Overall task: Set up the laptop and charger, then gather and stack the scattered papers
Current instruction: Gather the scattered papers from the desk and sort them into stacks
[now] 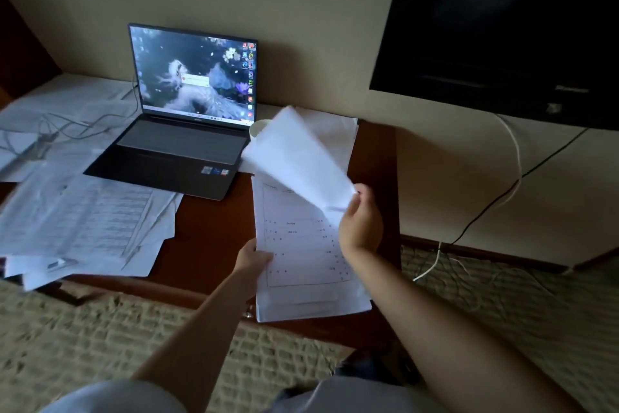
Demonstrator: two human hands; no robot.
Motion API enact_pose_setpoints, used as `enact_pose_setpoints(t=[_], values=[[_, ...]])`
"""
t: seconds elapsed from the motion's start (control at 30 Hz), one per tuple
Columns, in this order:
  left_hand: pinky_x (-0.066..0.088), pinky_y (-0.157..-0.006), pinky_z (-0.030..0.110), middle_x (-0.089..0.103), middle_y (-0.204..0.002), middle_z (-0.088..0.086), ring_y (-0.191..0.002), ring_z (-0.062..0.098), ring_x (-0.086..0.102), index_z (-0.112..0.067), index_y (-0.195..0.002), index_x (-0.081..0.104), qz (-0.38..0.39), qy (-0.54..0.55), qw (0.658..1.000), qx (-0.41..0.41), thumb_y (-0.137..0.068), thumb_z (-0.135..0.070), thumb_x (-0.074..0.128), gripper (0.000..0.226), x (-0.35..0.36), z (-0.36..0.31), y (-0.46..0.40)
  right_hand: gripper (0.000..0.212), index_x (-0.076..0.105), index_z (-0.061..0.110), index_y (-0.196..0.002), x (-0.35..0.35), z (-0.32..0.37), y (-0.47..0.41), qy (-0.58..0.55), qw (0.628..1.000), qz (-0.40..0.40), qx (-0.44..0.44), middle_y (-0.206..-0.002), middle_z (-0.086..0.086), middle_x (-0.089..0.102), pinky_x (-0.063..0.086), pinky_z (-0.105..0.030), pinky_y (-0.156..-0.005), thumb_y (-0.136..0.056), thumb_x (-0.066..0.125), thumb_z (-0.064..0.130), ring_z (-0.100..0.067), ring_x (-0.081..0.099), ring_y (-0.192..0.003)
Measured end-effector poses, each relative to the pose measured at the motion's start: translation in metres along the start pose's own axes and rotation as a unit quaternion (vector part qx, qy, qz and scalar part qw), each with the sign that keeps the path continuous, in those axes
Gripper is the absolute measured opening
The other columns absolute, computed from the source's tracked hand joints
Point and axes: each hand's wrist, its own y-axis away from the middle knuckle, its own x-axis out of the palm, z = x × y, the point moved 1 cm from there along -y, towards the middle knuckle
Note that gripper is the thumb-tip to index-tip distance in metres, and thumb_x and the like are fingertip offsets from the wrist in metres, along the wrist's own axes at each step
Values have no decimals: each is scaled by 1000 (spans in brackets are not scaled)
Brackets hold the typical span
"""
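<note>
Your right hand (pixel 360 223) pinches a blank white sheet (pixel 298 158) by its near corner, lifted and tilted above the table to the right of the laptop (pixel 177 131). Your left hand (pixel 253 257) grips the left edge of the paper stack (pixel 301 245), thumb on top; the stack lies flat on the dark wooden table (pixel 207 238), right of and nearer to you than the laptop, its near end jutting over the table's edge. The laptop stands open with its screen lit. A pale cable (pixel 100 119) trails away from the laptop's left side over more paper. Scattered papers (pixel 90 225) overlap in front of and left of the laptop. A white cup (pixel 259 129) sits just right of the laptop, partly hidden by the raised sheet.
</note>
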Motion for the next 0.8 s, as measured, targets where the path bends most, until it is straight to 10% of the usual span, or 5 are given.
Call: enact_pose_setpoints(t=[0.17,0.3,0.57,0.8], values=[[52,-80,45,62,-103,11,-92,29,60,-12,-106,55,-2,-8,1000,19,-89,4,50,24,-9,-4,1,35,58,10,-116,-17,-9,-19,-132,948,25,288,-102,-8,61,40,-25,-72,-90,40,-4,-28,59,-96],[52,-88,51,61,-109,14,-100,34,60,-10,-109,56,30,-38,999,10,-89,2,53,23,-11,-1,0,37,65,8,-108,-23,-25,-8,-244,873,31,421,-107,-9,61,55,-45,-83,-87,40,-11,-32,60,-97],[52,-88,51,61,-112,17,-102,35,59,-3,-117,56,45,-60,997,-7,-88,7,49,31,-3,2,-9,15,65,4,-80,-57,-14,-25,-514,696,-31,501,-85,-6,67,58,-28,-54,-85,57,-8,-21,65,-76],[49,-88,49,58,-112,15,-103,35,56,-3,-118,53,47,-56,997,-10,-89,5,50,30,7,-4,-6,25,60,-2,-89,-55,2,-22,-588,642,7,492,-82,-11,66,55,-24,-46,-90,39,-15,-20,68,-62]])
